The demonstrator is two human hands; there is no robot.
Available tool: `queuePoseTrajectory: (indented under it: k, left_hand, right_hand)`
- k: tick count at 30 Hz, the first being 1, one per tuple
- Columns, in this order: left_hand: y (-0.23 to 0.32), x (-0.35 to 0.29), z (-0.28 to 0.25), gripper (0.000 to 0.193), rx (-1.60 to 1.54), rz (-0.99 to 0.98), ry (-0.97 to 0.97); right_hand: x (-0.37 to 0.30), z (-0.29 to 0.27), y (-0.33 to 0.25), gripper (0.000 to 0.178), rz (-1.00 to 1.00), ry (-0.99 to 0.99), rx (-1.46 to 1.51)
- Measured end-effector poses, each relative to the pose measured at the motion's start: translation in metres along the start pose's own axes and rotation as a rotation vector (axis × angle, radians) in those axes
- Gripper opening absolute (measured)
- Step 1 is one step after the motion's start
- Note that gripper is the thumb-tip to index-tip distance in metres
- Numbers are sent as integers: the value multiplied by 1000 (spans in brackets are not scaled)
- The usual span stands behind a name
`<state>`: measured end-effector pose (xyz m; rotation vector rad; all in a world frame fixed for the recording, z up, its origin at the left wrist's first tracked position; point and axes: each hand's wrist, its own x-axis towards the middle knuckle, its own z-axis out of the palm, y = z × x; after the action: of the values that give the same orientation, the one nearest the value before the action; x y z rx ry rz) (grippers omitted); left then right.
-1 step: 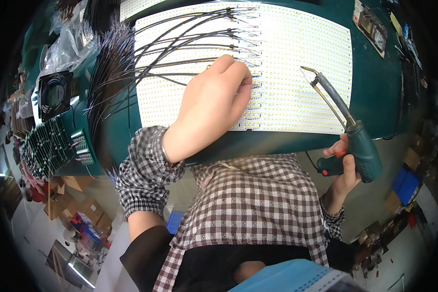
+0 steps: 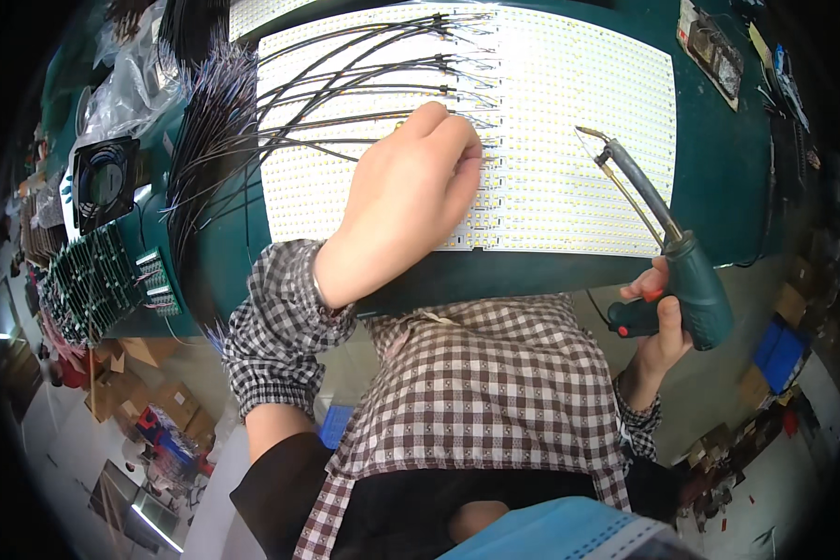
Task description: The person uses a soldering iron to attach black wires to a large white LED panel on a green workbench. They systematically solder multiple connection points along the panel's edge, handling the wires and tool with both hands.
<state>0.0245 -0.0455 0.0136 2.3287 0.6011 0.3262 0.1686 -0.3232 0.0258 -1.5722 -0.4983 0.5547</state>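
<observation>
My left hand (image 2: 406,191) lies over a white LED panel (image 2: 583,201), its thumb and fingers pinched beside the panel's middle seam. A black cable (image 2: 331,152) runs under that hand into the pinch; the gripped end is mostly hidden. Several more black cables (image 2: 355,93) cross the panel's left half, their thin stripped wires (image 2: 476,70) ending at the seam. Off the panel's near right corner, my right hand (image 2: 665,336) is wrapped round a green soldering gun (image 2: 700,294) with a red trigger. Its bent tip (image 2: 583,131) points up and left above the panel's right half.
A thick bundle of black cables (image 2: 196,149) lies left of the panel on the green table (image 2: 401,280). Further left are a square black fan (image 2: 105,184), green circuit boards (image 2: 89,280) and clear plastic bags (image 2: 135,93). A dirty tray (image 2: 711,54) sits at far right.
My left hand has shifted very slightly left. The soldering gun and the right hand look the same.
</observation>
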Motion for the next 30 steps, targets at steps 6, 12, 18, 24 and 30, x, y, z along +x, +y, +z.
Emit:
queuePoseTrajectory:
  k: [6, 12, 18, 24, 30]
  left_hand:
    - [-7, 3, 8, 6, -97, -36, 13]
    - [-9, 5, 9, 7, -171, -49, 21]
    - [-9, 0, 13, 10, -181, -18, 59]
    - [-9, -1, 13, 12, -176, -6, 62]
    - [-10, -2, 16, 12, -195, 4, 74]
  right_hand:
    - [-6, -6, 1, 53, 81, 4, -3]
    - [-9, 4, -1, 57, 112, 1, -37]
    - [-11, 9, -5, 59, 144, -33, -26]
    - [-15, 11, -5, 57, 167, -86, -11]
    - [-19, 13, -5, 59, 199, -120, -84]
